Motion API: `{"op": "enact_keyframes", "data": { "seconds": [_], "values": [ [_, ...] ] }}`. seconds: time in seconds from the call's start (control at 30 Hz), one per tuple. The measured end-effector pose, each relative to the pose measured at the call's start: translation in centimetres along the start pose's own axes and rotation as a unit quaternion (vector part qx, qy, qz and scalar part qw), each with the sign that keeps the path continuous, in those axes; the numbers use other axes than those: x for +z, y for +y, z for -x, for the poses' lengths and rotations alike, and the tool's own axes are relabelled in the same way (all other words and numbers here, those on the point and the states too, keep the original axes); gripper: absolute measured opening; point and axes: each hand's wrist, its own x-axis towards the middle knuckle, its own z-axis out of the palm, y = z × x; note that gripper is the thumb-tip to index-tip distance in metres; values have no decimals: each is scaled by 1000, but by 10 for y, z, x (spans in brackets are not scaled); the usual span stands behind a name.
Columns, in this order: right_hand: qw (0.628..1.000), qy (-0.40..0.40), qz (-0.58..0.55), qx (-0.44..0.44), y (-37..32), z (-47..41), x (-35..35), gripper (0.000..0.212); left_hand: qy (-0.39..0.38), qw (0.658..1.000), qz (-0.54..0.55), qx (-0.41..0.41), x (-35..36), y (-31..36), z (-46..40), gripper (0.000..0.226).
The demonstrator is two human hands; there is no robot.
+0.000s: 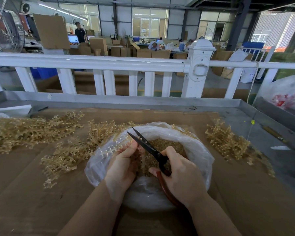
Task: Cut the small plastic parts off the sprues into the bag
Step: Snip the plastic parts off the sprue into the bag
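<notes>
A busy workshop lies beyond a white fence (99,63); our table (24,193) is lined with cardboard. We hold a sprue (121,143) over the open bag (191,143) so cut parts (160,146) drop in. Our left hand (124,160) fingers pinch the sprue; our right hand (180,172) grips the scissors (146,144), blades parted. More sprues (32,132) wait beside.

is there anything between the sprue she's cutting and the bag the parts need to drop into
Nothing visible. The left hand holds the sprue right over the open bag, and the scissors in the right hand are open above the cut parts inside.
</notes>
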Motion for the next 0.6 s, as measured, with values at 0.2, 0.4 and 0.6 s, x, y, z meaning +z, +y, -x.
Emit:
{"op": "enact_keyframes", "data": {
  "seconds": [0.2, 0.4, 0.6],
  "values": [
    [1000, -2, -15, -2, 1, 0, 0, 38, -45, 999, -6, 1, -3, -1, 0, 22],
    [1000, -10, -24, -9, 0, -1, -2, 43, -36, 999, -25, -16, -6, -1, -3, 32],
    [1000, -29, -10, -8, 3, -1, 0, 37, -31, 999, -18, -19, -7, -2, -4, 27]
  ]
}}
